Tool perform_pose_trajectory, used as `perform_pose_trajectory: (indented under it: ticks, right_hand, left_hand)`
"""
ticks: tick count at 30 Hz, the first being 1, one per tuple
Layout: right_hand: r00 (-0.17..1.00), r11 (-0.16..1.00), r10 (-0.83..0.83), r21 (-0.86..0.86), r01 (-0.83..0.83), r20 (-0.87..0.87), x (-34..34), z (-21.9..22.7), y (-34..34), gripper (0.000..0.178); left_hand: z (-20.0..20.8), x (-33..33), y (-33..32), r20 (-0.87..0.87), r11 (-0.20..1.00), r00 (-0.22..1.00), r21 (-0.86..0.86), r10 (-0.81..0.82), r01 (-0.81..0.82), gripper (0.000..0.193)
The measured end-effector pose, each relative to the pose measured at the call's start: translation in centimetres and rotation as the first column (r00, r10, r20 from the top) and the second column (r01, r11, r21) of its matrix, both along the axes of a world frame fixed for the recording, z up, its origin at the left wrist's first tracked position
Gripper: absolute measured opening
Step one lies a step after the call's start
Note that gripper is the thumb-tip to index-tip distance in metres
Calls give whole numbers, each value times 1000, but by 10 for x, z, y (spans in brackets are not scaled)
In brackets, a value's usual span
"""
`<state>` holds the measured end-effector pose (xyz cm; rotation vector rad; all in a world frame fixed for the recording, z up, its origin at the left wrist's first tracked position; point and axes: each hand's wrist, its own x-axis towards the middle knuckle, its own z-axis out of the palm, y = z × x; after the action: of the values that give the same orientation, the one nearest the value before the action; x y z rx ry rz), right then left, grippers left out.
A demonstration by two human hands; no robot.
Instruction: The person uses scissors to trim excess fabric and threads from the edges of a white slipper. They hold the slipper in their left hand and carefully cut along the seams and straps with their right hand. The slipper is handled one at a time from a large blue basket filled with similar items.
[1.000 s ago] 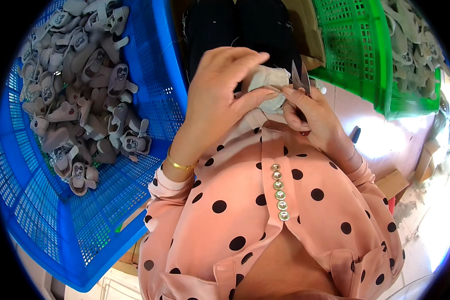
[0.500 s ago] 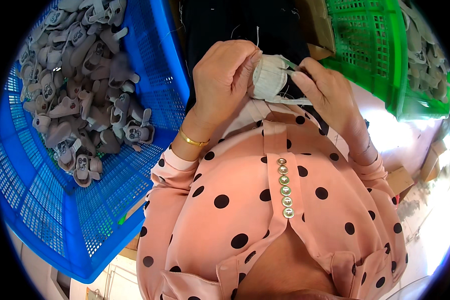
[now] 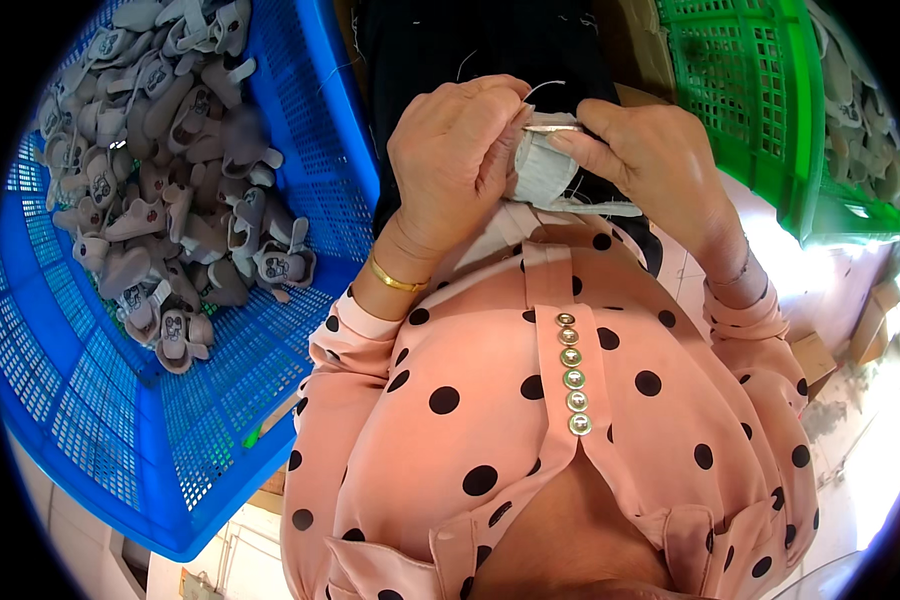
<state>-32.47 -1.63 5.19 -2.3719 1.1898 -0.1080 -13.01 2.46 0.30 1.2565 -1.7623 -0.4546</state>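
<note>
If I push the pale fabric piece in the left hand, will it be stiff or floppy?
The pale fabric piece is probably soft but not fully limp: its rounded side bulges beyond the left hand. It is likely light, looking small beside that hand.

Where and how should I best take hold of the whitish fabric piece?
Probably low on the left side of the whitish fabric piece, coming from the left, where the left hand grips it. The bladed tool in the right hand lies across its upper part, and a pale strip sticks out at lower right, so fingers low on the left should sit below the blade.
</note>
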Motion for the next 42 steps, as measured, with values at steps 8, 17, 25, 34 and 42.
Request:
perform_pose_trajectory:
  ticks: [8,17,25,34,42]
  right_hand:
    - [961,976,-134,199,86,241,-4,-39,-4,46]
    - [846,968,-249,149,202,471,-7,-41,-10,40]
    - [982,850,-42,524,-60,182,-14,-16,-31,40]
    - [893,855,-314,505,119,321,-24,-49,-3,35]
    - [894,892,-277,440,103,353,-18,-47,0,38]
  left_hand:
    - [-18,-9,9,-730,870,647,447,220,209,33]
    - [-32,12,23,-754,575,648,579,108,578,80]
    - [-26,12,-2,-860,293,506,501,63,814,64]
    - [-30,-5,33,-524,843,847,493,91,215,22]
    - [-41,-4,29,-503,897,864,380,-4,225,11]
